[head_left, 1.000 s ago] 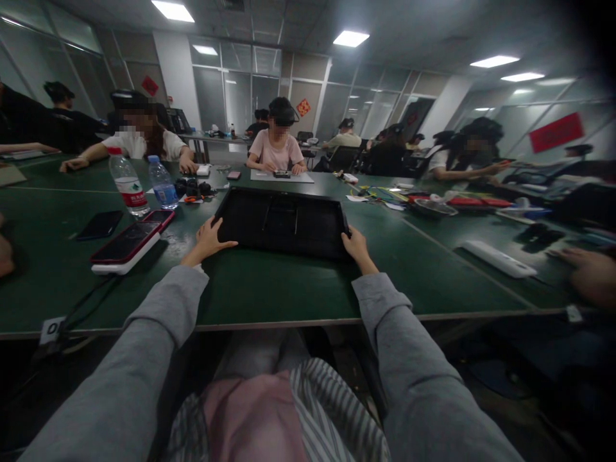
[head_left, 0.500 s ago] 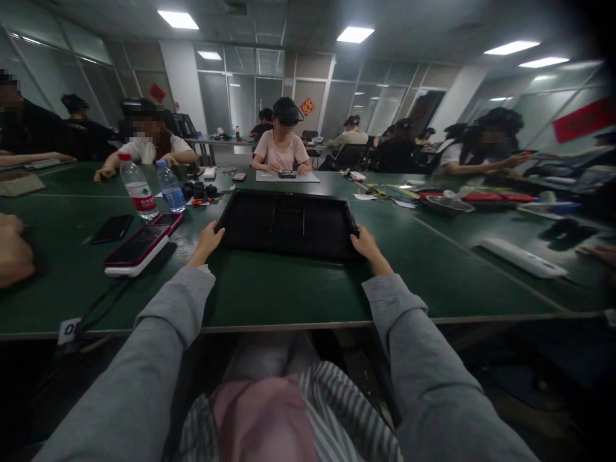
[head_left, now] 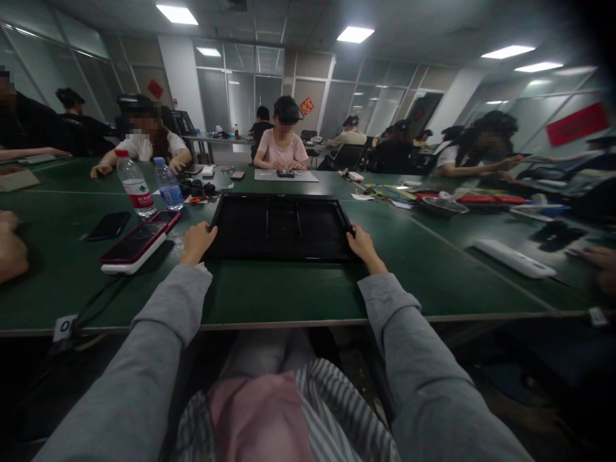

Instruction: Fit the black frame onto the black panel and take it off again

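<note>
A flat black rectangular panel (head_left: 282, 226) with a raised rim lies on the green table (head_left: 269, 289) straight in front of me. My left hand (head_left: 196, 242) is curled round the panel's near left corner. My right hand (head_left: 362, 244) grips its near right corner, fingers wrapped on the edge. Both of my arms are in grey sleeves.
Left of the panel lie a red-cased phone on a white block (head_left: 133, 244), a dark phone (head_left: 108, 225) and two water bottles (head_left: 136, 186). A white power strip (head_left: 510, 258) lies at the right. Several people sit around the table; another person's hand (head_left: 10, 247) rests at the far left.
My left hand has gone from lying open on the panel's corner to gripping it. The panel has come down flatter on the table. The view has shifted slightly.
</note>
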The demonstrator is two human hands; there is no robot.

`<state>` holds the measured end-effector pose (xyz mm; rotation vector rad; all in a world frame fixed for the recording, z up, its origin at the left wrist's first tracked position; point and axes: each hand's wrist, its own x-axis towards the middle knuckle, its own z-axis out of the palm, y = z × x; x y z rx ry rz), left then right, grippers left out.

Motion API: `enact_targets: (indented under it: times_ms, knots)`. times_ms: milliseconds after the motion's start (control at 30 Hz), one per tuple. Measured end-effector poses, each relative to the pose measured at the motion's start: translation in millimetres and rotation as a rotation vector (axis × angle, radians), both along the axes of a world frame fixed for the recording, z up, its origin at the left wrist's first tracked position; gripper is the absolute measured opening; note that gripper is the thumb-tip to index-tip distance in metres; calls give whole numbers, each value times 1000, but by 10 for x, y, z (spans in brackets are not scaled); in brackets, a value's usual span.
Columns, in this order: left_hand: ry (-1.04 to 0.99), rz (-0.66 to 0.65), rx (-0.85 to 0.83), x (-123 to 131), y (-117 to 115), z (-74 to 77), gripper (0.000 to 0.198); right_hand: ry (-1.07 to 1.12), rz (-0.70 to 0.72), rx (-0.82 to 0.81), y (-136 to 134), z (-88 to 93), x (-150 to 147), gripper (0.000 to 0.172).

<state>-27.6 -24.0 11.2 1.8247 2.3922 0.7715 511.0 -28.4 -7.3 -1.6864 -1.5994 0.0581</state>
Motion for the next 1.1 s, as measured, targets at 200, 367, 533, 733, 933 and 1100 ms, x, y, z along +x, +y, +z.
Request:
enact_targets:
  times_ms: [200, 367, 533, 733, 933, 1100]
  knots:
    - [38, 4, 6, 49, -37, 45, 55, 40, -56, -87, 12, -7, 21, 49]
    - [29, -14, 27, 75, -7, -1, 52, 73, -45, -62, -58, 70, -24, 50]
    - [23, -35, 46, 88, 10, -38, 51, 67, -42, -59, -52, 89, -30, 52]
    - [18, -63, 30, 58, 83, -87, 52, 103, -65, -84, 31, 34, 21, 45]
    - [21, -116, -7, 29, 124, -75, 48, 122, -61, -113, 48, 30, 22, 46]
    - [91, -90, -21, 23, 104, -78, 48, 116, -35, -119, 76, -24, 46, 54]
